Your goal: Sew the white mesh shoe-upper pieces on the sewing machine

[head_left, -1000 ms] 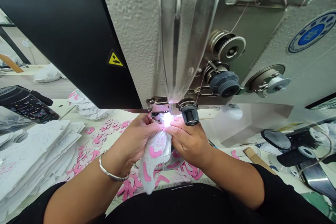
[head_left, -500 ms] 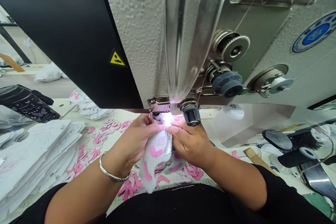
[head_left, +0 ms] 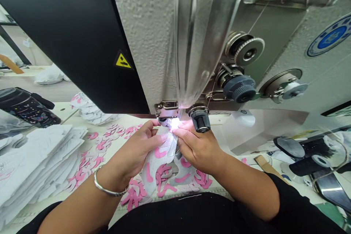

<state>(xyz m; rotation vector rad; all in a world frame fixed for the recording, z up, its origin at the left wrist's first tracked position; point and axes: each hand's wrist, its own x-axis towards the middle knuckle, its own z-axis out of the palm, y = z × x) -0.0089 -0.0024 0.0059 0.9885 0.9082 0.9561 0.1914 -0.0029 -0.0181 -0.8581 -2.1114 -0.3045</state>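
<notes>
Both my hands pinch a white mesh shoe upper with pink overlays [head_left: 157, 159], feeding its top edge under the presser foot [head_left: 166, 111] of a sewing machine. My left hand [head_left: 137, 151] holds the piece's left side, and a metal bangle [head_left: 108, 190] circles that wrist. My right hand [head_left: 197, 148] grips the right side, close beside a black knob [head_left: 200, 120]. A bright work light shines at the needle area, and the fingers hide the stitching point. The lower part of the upper hangs over loose pink pieces.
The sewing machine head [head_left: 145, 40] looms above the hands, with thread tension discs [head_left: 246, 51] on its right. A stack of white mesh pieces [head_left: 35, 161] lies at left, and pink cut-outs [head_left: 101, 146] are scattered on the table. Black spools [head_left: 309, 164] sit at right.
My left hand has moved down and to the left, spreading the shoe upper wider under the presser foot. More of its mesh now shows between my hands. My right hand has barely moved.
</notes>
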